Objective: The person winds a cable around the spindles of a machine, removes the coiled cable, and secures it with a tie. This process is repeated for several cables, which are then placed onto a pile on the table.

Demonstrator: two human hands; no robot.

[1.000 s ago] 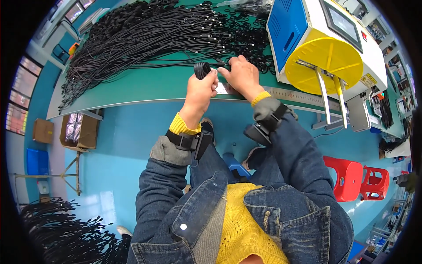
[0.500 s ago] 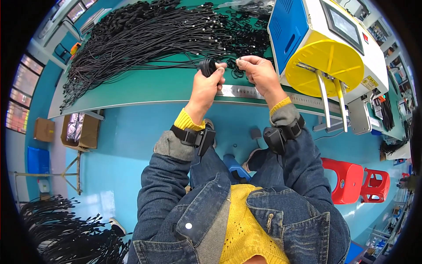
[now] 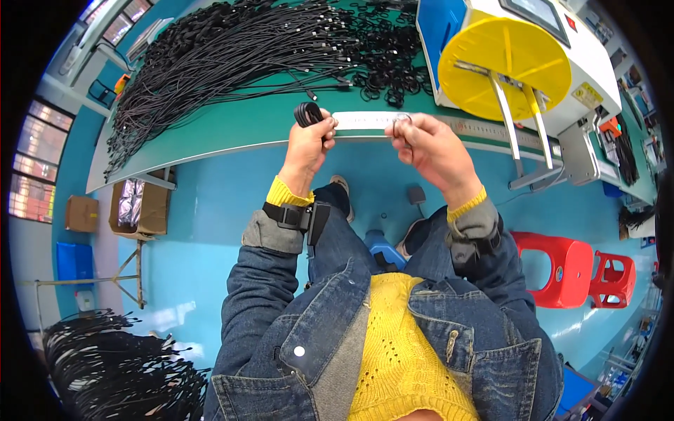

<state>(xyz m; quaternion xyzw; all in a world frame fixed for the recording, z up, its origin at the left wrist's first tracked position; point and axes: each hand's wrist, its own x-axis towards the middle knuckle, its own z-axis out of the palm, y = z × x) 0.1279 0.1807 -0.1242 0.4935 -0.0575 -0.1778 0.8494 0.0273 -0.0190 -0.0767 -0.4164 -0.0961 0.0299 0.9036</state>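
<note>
A black cable, wound into a small tight coil point(image 3: 306, 112), sits in the closed fingers of my left hand point(image 3: 306, 149) above the table's front edge. My right hand point(image 3: 437, 153) is pinched on a small thin black ring point(image 3: 399, 128), held to the right of the coil and apart from it. A heap of similar black rings point(image 3: 390, 70) lies on the green table point(image 3: 210, 137) beyond my hands. Left of that heap spreads a large pile of black cables point(image 3: 239, 59) with small connector ends.
At the right stands a white and blue machine with a yellow disc point(image 3: 505, 70) and two projecting bars. A metal ruler point(image 3: 484, 130) runs along the table edge. Red stools point(image 3: 562, 274) are on the right, a carton point(image 3: 151, 210) on the left, and more black cables point(image 3: 119, 365) hang lower left.
My right hand has drawn away from the ring heap, back toward me, with a ring between its fingers. The left hand, still holding the coil, has shifted slightly left. The view has tilted a little.
</note>
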